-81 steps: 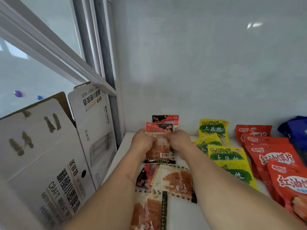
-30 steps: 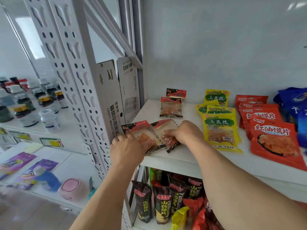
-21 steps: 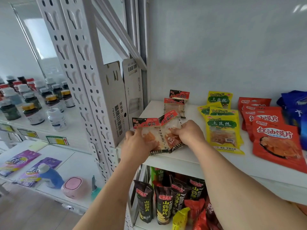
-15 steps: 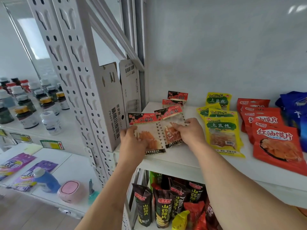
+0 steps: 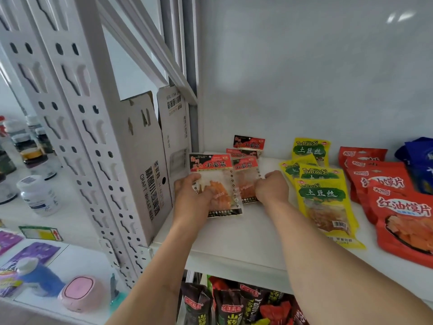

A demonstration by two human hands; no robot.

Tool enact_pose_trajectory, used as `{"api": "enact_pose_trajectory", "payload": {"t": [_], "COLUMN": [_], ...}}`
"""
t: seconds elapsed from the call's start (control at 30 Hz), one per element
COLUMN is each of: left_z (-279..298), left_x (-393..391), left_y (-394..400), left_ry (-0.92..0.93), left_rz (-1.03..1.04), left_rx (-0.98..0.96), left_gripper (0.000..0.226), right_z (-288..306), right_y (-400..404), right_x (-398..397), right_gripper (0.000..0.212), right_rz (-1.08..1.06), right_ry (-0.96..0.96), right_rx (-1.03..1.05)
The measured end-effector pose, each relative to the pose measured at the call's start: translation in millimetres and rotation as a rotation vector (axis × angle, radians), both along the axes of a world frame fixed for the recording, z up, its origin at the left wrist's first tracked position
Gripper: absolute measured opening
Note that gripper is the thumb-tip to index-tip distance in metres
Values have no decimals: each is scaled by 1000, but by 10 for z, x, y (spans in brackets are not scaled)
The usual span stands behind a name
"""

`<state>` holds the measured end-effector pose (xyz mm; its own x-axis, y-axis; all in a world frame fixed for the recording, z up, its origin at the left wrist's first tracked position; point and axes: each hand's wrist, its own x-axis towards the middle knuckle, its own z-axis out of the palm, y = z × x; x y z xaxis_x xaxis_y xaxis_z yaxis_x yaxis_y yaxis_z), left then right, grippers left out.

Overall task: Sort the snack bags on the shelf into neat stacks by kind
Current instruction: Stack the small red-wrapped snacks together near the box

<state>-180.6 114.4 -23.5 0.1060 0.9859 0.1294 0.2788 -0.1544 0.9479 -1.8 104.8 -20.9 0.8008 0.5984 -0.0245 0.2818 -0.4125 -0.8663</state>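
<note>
A white shelf (image 5: 234, 245) against a pale wall carries the snack bags, with a folded cardboard box (image 5: 150, 160) standing at its left end. The left hand (image 5: 191, 195) grips the nearer red-topped clear packet (image 5: 214, 184), thumb curled over its face and fingers out of sight, holding it tilted up off the shelf. The right hand (image 5: 271, 187) has its fingers curled on the right edge of a second packet of the same kind (image 5: 246, 179), partly tucked behind the first. Just beyond them, two more such packets (image 5: 248, 146) lean at the back wall. To the right lie overlapping yellow bags (image 5: 323, 202), then red bags (image 5: 398, 214), and blue bags (image 5: 419, 160) at the far edge.

These packets look light, thin and floppy, with slick film that probably slides easily, so loose stacks may skid apart. The sealed side margins and the stiffer printed header seem the best places to hold; squeezing the soft middle could crush the contents. Squaring both packets edge to edge before setting them down would likely keep the stack tidy.
</note>
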Motion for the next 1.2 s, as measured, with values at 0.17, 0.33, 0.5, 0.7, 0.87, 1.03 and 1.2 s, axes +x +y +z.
{"api": "enact_pose_trajectory", "payload": {"t": [0.17, 0.33, 0.5, 0.7, 0.87, 1.03, 1.2], "left_z": [-54, -93, -120, -144, -140, -57, 32], "left_x": [167, 349, 444, 520, 521, 552, 682], "left_y": [158, 259, 244, 275, 407, 672, 903], "left_ry": [75, 182, 301, 378, 363, 249, 261], "left_rz": [-83, -165, -178, -203, -237, -222, -271], "left_rx": [-27, 0, 24, 17, -16, -80, -169], "left_gripper": [46, 56, 66, 67, 59, 77, 87], "right_z": [-71, -76, -61, -110, -141, -99, -128], "right_y": [90, 0, -27, -52, -61, 26, 109], "right_x": [-12, -90, -75, -108, -127, -68, 43], "right_gripper": [31, 42, 46, 47, 48, 52, 54], "right_rz": [-15, -118, -109, -75, -86, -40, 25], "right_ry": [94, -81, -84, -218, -254, -296, -349], "right_rx": [-11, -90, -87, -146, -140, -145, -215]}}
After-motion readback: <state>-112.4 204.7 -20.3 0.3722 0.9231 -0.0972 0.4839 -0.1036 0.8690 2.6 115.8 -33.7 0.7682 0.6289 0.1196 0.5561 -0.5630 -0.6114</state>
